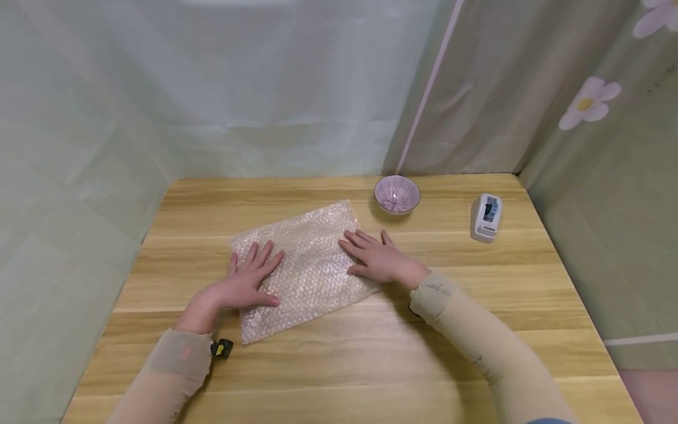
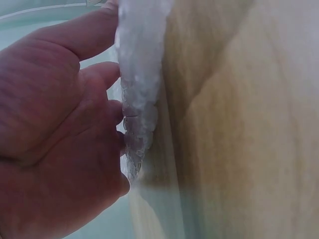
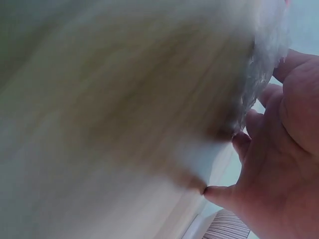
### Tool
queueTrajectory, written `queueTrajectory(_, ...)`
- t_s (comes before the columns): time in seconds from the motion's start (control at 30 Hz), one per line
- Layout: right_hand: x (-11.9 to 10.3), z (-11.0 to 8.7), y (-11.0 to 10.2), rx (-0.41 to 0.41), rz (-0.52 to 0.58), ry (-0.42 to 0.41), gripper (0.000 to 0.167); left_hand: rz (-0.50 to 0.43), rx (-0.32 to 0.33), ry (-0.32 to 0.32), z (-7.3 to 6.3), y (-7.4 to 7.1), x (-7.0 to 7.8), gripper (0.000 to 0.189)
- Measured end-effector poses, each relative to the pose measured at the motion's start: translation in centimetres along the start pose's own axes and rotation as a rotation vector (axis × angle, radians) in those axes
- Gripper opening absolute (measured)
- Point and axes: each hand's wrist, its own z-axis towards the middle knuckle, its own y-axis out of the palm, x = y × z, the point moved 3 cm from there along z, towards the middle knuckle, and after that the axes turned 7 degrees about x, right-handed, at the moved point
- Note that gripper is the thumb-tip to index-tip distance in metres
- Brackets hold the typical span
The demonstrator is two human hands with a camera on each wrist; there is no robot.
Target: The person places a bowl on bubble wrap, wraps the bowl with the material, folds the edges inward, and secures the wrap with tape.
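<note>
A sheet of clear bubble wrap [image 1: 309, 265] lies flat and slightly askew on the wooden table. My left hand [image 1: 248, 284] rests on its left side with fingers spread, and in the left wrist view the fingertips touch the bubble wrap [image 2: 142, 64] near its edge. On the right side of the sheet, my right hand [image 1: 377, 257] presses with spread, straight fingers. The right wrist view has this hand [image 3: 279, 144] with several fingertips at the bubble wrap [image 3: 259, 69] and the little finger on the wood beside it.
A purple striped bowl [image 1: 397, 195] stands near the table's back edge, beyond the right hand. Farther right is a white tape dispenser [image 1: 486, 218]. Curtains [image 1: 296, 94] hang behind the wooden table [image 1: 339, 377] and along its sides.
</note>
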Motion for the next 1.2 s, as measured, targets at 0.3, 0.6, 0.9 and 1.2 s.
queueTrajectory(0.3,0.0,-1.8,-0.3,0.015,0.013,0.013,0.08,0.054,-0.009,0.032,0.8,-0.8,1.2,0.112)
queueTrajectory(0.6,0.5,-3.3,-0.2,0.021,0.009,0.03,0.082,0.086,-0.018,0.035,1.6,-0.6,1.7,0.11)
queueTrajectory(0.9,0.5,-5.5,-0.2,0.012,0.01,0.062,0.086,0.083,-0.024,0.045,2.7,-0.2,2.8,0.108)
queueTrajectory(1.2,0.8,-7.1,-0.3,0.029,-0.001,0.098,0.09,0.111,-0.106,0.063,3.8,0.3,3.4,0.13)
